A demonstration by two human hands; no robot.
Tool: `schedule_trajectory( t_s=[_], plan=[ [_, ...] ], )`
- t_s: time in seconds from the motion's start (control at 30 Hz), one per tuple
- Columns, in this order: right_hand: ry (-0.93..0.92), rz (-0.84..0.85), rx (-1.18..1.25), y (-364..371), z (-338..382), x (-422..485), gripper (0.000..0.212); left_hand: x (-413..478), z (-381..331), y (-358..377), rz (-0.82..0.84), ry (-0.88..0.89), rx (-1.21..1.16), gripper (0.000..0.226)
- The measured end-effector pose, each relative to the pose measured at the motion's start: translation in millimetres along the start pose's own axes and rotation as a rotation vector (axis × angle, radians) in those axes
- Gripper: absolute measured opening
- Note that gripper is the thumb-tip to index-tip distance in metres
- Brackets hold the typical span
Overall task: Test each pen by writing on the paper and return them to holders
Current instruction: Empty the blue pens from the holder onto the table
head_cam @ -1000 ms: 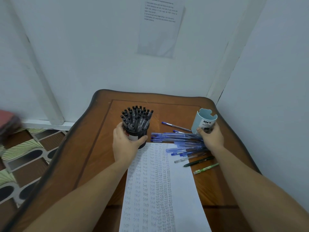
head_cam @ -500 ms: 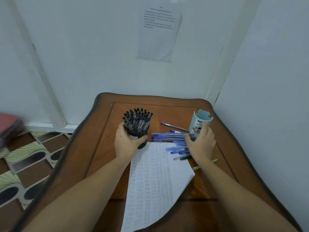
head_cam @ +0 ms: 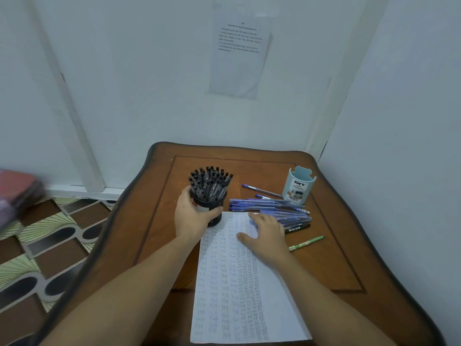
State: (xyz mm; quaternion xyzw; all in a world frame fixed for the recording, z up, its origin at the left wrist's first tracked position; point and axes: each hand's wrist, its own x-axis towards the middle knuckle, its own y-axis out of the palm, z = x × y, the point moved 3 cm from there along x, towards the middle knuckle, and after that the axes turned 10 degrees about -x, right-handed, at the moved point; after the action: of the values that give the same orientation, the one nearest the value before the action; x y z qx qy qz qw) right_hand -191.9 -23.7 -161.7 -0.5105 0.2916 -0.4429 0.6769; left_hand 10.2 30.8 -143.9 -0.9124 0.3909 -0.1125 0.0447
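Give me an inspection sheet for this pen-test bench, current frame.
Surface: wooden table, set into a wall corner.
Job's things: black holder packed with dark pens; blue holder upright; loose blue pens between them; black pen and green pen right of the paper, which carries written rows.
Clutter: nothing seen.
Hands: left hand grips the black holder; right hand lies flat on the paper, by the blue pens.
Cables: nothing seen.
Surroundings: printed notice on wall; patterned floor.
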Motion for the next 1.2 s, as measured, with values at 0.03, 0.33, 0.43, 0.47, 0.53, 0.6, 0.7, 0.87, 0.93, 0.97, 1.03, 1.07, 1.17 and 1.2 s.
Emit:
schedule_trajectory(
  t_s=[0.03,0.33,0.43,0.47,0.53,0.6,0.7,0.87,0.93,0.97,1.03,1.07,1.17,1.2],
  plan=[
    [-0.008,0.004,-0.031,3,0,-1,0.072,-1,-1,-1,0.004,0.0,-0.004,0.088],
    [-0.035,-0.027,-0.138,13,-2,-8,0.093,-7,1,-15,0.027,0.011,-0.016,0.085],
    [-0.039,-0.019,-0.144,13,-2,-9,0.076,-7,3,-19,0.029,0.02,0.008,0.082],
    [-0.037,-0.017,-0.149,13,-3,-9,0.072,-7,3,-21,0.03,0.028,0.017,0.082],
    [-0.032,-0.017,-0.153,13,-4,-9,0.064,-4,1,-26,0.029,0.043,0.06,0.085],
    [-0.033,-0.022,-0.151,13,-4,-8,0.063,1,-3,-30,0.026,0.072,0.133,0.087],
    [-0.034,-0.027,-0.127,14,-4,-8,0.063,10,-13,-37,0.017,0.163,0.355,0.089],
    [-0.029,-0.029,-0.119,14,-4,-9,0.063,23,-23,-41,0.108,0.274,0.789,0.083],
    [-0.03,-0.034,-0.12,14,-3,-8,0.063,26,-24,-41,0.148,0.285,0.901,0.082],
    [-0.031,-0.038,-0.117,14,-3,-8,0.063,27,-24,-41,0.158,0.293,0.948,0.081],
    [-0.031,-0.043,-0.108,14,-3,-7,0.063,29,-24,-42,0.173,0.312,1.036,0.079],
    [-0.031,-0.044,-0.105,14,-3,-8,0.063,30,-23,-41,0.18,0.324,1.077,0.078],
    [-0.031,-0.044,-0.11,14,-4,-7,0.063,32,-25,-40,0.189,0.4,1.168,0.075],
    [-0.031,-0.045,-0.112,14,-4,-7,0.063,33,-26,-39,0.19,0.428,1.188,0.072]
  ],
)
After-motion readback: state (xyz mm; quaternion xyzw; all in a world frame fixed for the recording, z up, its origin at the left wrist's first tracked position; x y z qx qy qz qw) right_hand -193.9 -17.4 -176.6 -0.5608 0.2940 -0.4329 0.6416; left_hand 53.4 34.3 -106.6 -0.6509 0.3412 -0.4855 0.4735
